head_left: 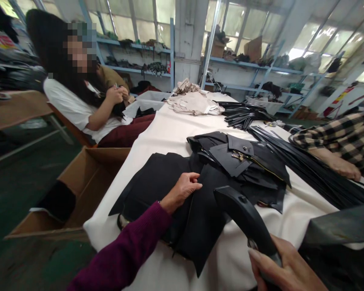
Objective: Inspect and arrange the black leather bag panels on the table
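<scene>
My left hand, in a purple sleeve, rests with curled fingers on a black leather piece lying on the white table, gripping its edge. My right hand at the bottom right is wrapped round the handle of a black hand tool that points up and left over the black pieces. A heap of black cut pieces with a zip and metal fittings lies just beyond both hands.
A seated person in a white top works at the table's left. Another person's checked sleeve and hand rest on long black strips at right. An open cardboard box stands on the floor left. Beige pieces lie farther back.
</scene>
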Available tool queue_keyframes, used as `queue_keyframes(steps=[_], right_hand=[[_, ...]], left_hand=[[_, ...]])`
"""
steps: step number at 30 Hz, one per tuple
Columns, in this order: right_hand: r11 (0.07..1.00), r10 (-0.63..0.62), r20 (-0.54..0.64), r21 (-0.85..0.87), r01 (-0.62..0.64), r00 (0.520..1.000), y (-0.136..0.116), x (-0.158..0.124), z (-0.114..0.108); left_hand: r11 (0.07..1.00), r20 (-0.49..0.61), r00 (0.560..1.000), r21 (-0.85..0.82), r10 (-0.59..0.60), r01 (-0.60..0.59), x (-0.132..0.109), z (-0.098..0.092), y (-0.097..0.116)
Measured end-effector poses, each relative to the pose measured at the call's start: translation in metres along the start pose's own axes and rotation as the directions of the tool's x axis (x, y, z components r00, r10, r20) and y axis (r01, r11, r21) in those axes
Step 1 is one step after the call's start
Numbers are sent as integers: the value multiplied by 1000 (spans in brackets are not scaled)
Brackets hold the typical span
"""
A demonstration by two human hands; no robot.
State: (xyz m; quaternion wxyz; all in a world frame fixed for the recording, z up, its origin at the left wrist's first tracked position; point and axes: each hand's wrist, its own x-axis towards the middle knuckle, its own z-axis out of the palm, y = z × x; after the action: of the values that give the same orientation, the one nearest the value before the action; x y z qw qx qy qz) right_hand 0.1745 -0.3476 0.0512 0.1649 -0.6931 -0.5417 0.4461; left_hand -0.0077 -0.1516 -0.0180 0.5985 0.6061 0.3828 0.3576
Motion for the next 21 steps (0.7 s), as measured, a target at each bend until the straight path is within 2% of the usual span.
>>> queue_keyframes(steps=[3, 7, 10, 14, 18, 21], right_hand=[[987, -123, 5, 107, 121, 992, -8, 22, -1], [975, -180, -35, 124, 183, 983, -13, 48, 2], [972, -199, -45, 120, 203, 979, -22, 58, 2], [976, -195, -93, 85, 203, 976, -40, 57, -10], [992, -119, -182, 26, 126, 976, -44, 40, -26], [999, -42, -215, 4, 44, 976, -33, 16, -32]], left_hand=[[961, 165, 984, -255, -70, 111, -2, 3, -1], [892, 276, 961, -428, -24, 145, -3, 3, -2], [879, 286, 958, -460, 11, 127, -2, 0, -4], [875, 257, 966, -464, -18, 139, -2, -2, -8], [872, 185, 980, -466, -72, 152, -1, -3, -12], [868, 144, 988, -483, -48, 113, 7, -7, -9]])
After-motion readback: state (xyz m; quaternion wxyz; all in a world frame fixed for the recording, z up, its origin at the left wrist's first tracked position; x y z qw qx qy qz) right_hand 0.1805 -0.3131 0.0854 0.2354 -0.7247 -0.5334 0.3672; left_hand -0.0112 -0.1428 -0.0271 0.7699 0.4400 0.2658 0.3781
